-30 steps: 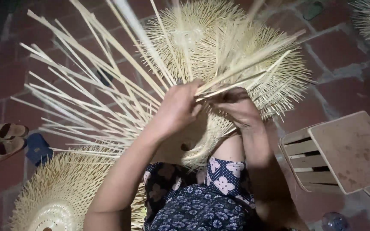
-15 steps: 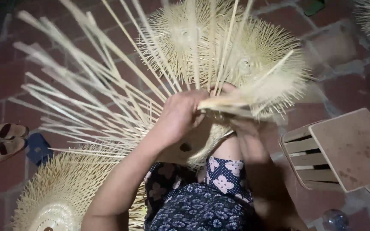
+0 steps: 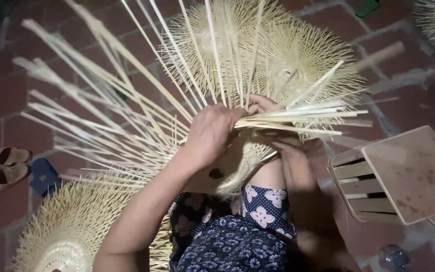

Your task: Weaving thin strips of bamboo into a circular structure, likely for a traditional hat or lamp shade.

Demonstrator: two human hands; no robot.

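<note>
— Bamboo strips (image 3: 298, 120), pale and thin: what do they look like up close?

— Long, flat and cream-coloured. One bunch lies nearly level, pointing to the right, pinched together at its near end. The rest fan out up and to the left from the unfinished woven piece (image 3: 227, 166) that sits over the person's lap.

— Who holds the level bunch?

— The left hand (image 3: 210, 133) is closed over the spot where the strips meet, knuckles up. The right hand (image 3: 278, 126) grips the same bunch from beneath and behind, fingers curled about it; it is partly hidden by the strips.

— And the woven part?

— Tightly plaited at its middle, with a dark hole showing just below the left wrist. Loose ends stick out all round.

— What else lies about?

— Two similar round woven pieces (image 3: 278, 60) rest on the brick floor (image 3: 6, 90) beyond the hands, another (image 3: 66, 231) lies at lower left, a wooden stool (image 3: 404, 176) stands to the right, and a pair of sandals (image 3: 6, 166) lies at the left edge.
</note>
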